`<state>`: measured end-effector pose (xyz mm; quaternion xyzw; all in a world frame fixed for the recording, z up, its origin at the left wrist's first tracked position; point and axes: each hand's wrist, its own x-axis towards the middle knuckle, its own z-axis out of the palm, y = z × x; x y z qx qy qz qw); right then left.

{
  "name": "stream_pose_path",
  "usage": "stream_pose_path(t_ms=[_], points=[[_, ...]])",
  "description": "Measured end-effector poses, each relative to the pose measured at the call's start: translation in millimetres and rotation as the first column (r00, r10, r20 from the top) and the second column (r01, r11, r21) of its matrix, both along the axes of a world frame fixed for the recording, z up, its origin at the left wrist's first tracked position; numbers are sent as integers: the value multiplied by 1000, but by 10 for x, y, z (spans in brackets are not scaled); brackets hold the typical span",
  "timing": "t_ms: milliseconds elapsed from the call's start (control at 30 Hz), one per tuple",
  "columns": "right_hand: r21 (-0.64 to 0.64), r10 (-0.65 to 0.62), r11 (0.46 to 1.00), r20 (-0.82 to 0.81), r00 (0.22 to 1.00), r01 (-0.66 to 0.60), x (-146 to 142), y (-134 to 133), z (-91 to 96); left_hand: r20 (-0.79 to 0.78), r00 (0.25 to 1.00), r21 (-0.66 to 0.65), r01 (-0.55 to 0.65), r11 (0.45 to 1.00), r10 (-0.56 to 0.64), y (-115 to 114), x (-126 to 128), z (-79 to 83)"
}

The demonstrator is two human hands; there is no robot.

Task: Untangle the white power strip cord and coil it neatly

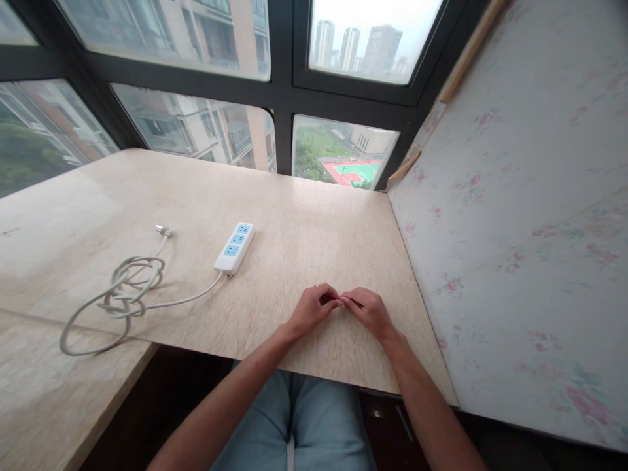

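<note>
The left hand [314, 306] and the right hand [369, 311] are seen resting together on the near part of the marble-patterned tabletop [304, 235], fingertips meeting at the middle. Both are loosely curled, thumb against forefinger; something thin and dark may be pinched between them, but it is too small for that to be told, and whether either hand truly grips anything cannot be told.

The nearest object is the white power strip [234, 248], which lies up and to the left of the hands, apart from them, and is closer to the left hand than to the right. Its long axis runs diagonally, the far end pointing away and to the right, the cord end turned toward the near left. From that end the white cable [128, 288] is led leftward into a loose knotted coil and a wider loop, and the plug [163, 230] is seen lying beyond the coil, unconnected.

A floral-papered wall [520, 216] stands on the right, and dark-framed windows [284, 98] close the far side
</note>
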<state>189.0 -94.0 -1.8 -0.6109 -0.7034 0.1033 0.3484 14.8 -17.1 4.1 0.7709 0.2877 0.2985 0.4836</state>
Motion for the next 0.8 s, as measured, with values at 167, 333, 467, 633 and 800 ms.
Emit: stream_pose_path(t_ms=[167, 333, 467, 633, 800], points=[[59, 0, 998, 69, 998, -4, 5, -20, -21, 9, 1000, -22, -5, 1000, 5, -1, 7, -2], [120, -15, 993, 196, 981, -9, 0, -25, -28, -8, 1000, -8, 20, 1000, -20, 16, 2, -31], [229, 4, 972, 237, 971, -60, -5, -18, -23, 0, 999, 16, 41, 999, -41, 21, -5, -46], [232, 30, 971, 124, 992, -58, -3, -8, -6, 5, 1000, 34, 26, 999, -26, -5, -6, -28], [116, 42, 992, -7, 999, -41, 5, -8, 2, -7, 992, -57, 124, 991, -125, 4, -35, 40]])
